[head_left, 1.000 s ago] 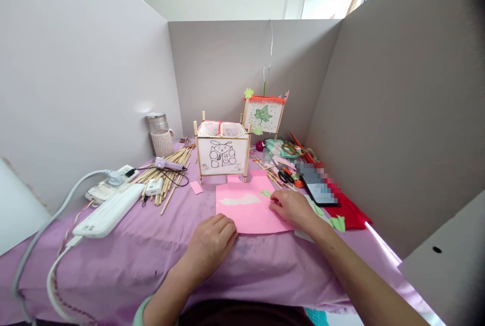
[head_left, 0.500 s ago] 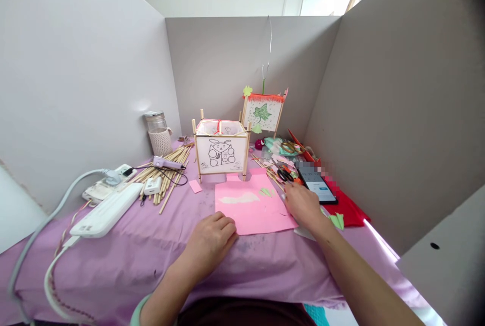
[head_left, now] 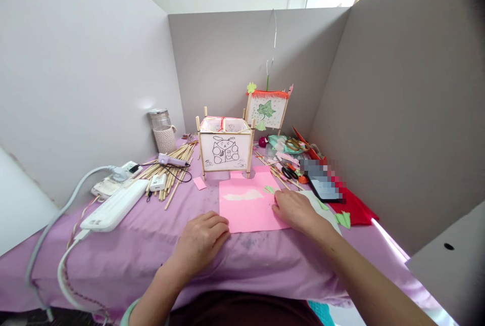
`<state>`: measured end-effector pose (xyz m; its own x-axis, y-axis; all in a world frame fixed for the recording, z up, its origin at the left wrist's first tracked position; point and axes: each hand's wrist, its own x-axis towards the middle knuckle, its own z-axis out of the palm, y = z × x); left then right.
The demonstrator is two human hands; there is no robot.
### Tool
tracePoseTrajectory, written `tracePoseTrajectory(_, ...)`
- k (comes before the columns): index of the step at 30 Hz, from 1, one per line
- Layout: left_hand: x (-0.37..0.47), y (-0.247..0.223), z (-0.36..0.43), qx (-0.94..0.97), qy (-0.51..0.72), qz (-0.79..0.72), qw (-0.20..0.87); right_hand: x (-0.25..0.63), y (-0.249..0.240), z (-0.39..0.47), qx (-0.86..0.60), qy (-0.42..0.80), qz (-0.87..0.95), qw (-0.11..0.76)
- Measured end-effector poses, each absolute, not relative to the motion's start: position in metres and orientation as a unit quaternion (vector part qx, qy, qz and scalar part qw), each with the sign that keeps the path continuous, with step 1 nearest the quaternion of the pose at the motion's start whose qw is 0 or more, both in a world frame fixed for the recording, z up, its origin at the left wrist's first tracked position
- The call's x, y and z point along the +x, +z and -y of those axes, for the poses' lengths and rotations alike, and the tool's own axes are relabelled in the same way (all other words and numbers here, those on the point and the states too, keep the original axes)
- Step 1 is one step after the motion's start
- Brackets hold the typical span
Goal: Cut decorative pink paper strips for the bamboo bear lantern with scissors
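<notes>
A sheet of pink paper (head_left: 248,215) lies flat on the purple tablecloth, with a pale irregular patch and a few green paper scraps (head_left: 269,189) on it. At its lower left corner, my left hand (head_left: 204,240) has its fingers bent together on the edge. My right hand (head_left: 297,210) rests on the right part of the sheet, fingers closed and pointing toward the green scraps; whatever is under the fingertips is hidden. Just behind the paper stands a stick-framed box lantern (head_left: 226,151) with a bear-like line drawing on its white front.
Wooden sticks (head_left: 172,177), a glue gun (head_left: 172,160) and a white power bank (head_left: 115,205) lie left. A glass bottle (head_left: 162,131) stands behind them. Scissors (head_left: 290,172), a phone (head_left: 322,182) and red cloth (head_left: 356,210) are right. A leaf-decorated lantern (head_left: 267,111) stands at back.
My right hand has moved left and inward, from the sheet's right edge onto the paper. A white sheet beneath it shows more. My left hand stays by the corner. The view has shifted slightly.
</notes>
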<state>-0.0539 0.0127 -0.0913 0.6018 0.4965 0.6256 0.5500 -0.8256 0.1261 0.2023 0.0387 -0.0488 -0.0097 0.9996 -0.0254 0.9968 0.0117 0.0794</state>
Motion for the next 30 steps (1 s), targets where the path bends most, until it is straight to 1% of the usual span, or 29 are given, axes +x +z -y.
tracePoseTrajectory(3,-0.059,-0.092,-0.012,-0.894,-0.316,0.316,0.004,0.200,-0.050,-0.041,0.708,0.032,-0.704,0.046)
tracePoseTrajectory(8,-0.055,-0.093,-0.013,-0.889,-0.315,0.332,-0.011,0.211,-0.049,-0.050,0.727,0.039,-0.685,0.034)
tracePoseTrajectory(11,-0.052,-0.093,-0.012,-0.886,-0.308,0.346,-0.014,0.219,-0.053,-0.044,0.717,0.015,-0.697,-0.009)
tracePoseTrajectory(14,-0.049,-0.093,-0.011,-0.878,-0.309,0.365,-0.014,0.232,-0.064,-0.031,0.652,-0.008,-0.754,-0.081)
tracePoseTrajectory(16,-0.048,-0.093,-0.011,-0.873,-0.312,0.373,-0.018,0.248,-0.072,-0.022,0.610,0.014,-0.784,-0.114)
tracePoseTrajectory(19,-0.047,-0.093,-0.011,-0.872,-0.313,0.376,-0.029,0.274,-0.077,-0.014,0.631,0.045,-0.764,-0.126)
tracePoseTrajectory(23,-0.046,-0.091,-0.010,-0.870,-0.315,0.377,-0.032,0.282,-0.066,-0.013,0.690,0.050,-0.716,-0.094)
tracePoseTrajectory(27,-0.046,-0.090,-0.009,-0.872,-0.315,0.375,-0.027,0.244,-0.053,-0.019,0.665,0.078,-0.733,-0.121)
tracePoseTrajectory(28,-0.045,-0.090,-0.009,-0.872,-0.313,0.376,-0.025,0.233,-0.051,-0.021,0.659,0.068,-0.742,-0.103)
tracePoseTrajectory(30,-0.045,-0.091,-0.009,-0.871,-0.309,0.381,-0.024,0.213,-0.049,-0.028,0.678,0.042,-0.734,-0.024)
